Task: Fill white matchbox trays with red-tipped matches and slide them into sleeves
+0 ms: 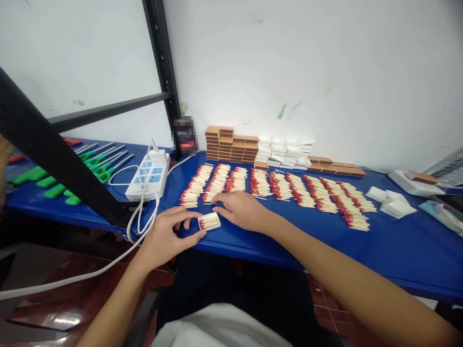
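Observation:
A small white matchbox tray point(209, 221) filled with red-tipped matches lies on the blue table point(398, 246) near its front edge. My left hand point(170, 233) grips the tray's left end between thumb and fingers. My right hand point(240, 209) rests just behind the tray, fingers curled and pinched on the table by the nearest pile of matches point(197, 188). Several rows of red-tipped matches point(318, 193) stretch across the table to the right.
Stacked brown box sleeves point(231, 144) and white trays point(285, 152) stand against the wall. A white power strip point(150, 176) with its cable lies left. Green-handled scissors point(90, 166) sit far left. A black shelf frame point(54, 149) crosses the left. Loose white trays point(392, 202) lie right.

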Tool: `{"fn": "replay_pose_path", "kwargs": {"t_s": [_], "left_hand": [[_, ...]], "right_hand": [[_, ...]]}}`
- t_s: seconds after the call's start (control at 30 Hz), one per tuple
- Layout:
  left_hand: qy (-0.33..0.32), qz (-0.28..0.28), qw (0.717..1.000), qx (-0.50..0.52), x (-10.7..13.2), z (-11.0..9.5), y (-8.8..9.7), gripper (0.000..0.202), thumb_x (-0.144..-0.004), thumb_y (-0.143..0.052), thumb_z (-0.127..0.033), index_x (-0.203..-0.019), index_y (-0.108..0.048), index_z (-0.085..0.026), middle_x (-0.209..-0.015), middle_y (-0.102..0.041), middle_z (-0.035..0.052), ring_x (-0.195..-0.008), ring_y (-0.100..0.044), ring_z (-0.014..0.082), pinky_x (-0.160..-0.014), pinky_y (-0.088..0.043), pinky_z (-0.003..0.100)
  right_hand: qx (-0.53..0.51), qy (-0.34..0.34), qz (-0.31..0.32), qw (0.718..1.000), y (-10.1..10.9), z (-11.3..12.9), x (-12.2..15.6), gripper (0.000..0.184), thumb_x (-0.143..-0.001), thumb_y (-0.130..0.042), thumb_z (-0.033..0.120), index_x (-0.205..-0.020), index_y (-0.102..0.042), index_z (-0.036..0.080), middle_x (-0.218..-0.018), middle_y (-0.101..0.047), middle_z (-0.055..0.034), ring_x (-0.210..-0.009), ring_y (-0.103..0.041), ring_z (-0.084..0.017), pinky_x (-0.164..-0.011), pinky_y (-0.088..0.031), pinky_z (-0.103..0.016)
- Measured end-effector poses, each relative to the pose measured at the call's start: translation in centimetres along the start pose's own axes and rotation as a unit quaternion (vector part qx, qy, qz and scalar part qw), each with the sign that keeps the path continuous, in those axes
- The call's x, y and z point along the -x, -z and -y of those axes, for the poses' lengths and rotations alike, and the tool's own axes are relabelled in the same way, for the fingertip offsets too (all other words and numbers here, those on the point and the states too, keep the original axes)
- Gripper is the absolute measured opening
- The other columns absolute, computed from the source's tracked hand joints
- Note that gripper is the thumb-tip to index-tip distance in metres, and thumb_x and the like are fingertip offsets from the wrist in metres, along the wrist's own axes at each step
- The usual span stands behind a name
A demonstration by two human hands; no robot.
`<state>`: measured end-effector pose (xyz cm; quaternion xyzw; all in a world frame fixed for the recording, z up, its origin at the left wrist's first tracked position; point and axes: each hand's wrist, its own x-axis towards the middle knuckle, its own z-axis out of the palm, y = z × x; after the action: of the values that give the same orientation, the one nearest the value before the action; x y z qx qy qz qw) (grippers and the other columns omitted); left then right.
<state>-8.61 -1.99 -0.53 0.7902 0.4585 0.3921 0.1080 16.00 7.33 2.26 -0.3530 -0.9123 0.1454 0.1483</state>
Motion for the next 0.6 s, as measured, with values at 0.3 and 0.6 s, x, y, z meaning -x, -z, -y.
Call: {"fn": "replay_pose_path", "kwargs": {"t_s": [0.3,0.6], "left_hand": [[0.001,-0.005,1.000,0.001,-0.07,0.11,-0.07,0.023,-0.090,-0.087,-0.030,-0.113,-0.084,-0.024,-0.076,-0.061,-0.0039,-0.067,-0.051,0.0115,-0.062,-0.043,0.023],[-0.004,-0.007,1.000,-0.001,0.10,0.12,-0.07,0.024,-0.090,-0.087,-0.030,-0.113,-0.084,-0.024,-0.076,-0.061,-0.0039,-0.066,-0.051,0.0113,-0.062,-0.044,0.023]], "right_hand": [[0.010,0.007,-0.016,1.000,-0.19,-0.16,-0.10,0.025,-0.109,-0.064,0.027,-0.127,-0.078,0.017,-0.086,-0.075,-0.0057,-0.080,-0.065,-0.019,-0.074,-0.037,-0.029],[-0.042,0.010,-0.018,0.999,-0.66,-0.16,-0.28,0.010,-0.106,-0.068,0.021,-0.107,-0.077,0.017,-0.068,-0.060,0.0027,-0.065,-0.052,-0.013,-0.069,-0.033,-0.027]]}}
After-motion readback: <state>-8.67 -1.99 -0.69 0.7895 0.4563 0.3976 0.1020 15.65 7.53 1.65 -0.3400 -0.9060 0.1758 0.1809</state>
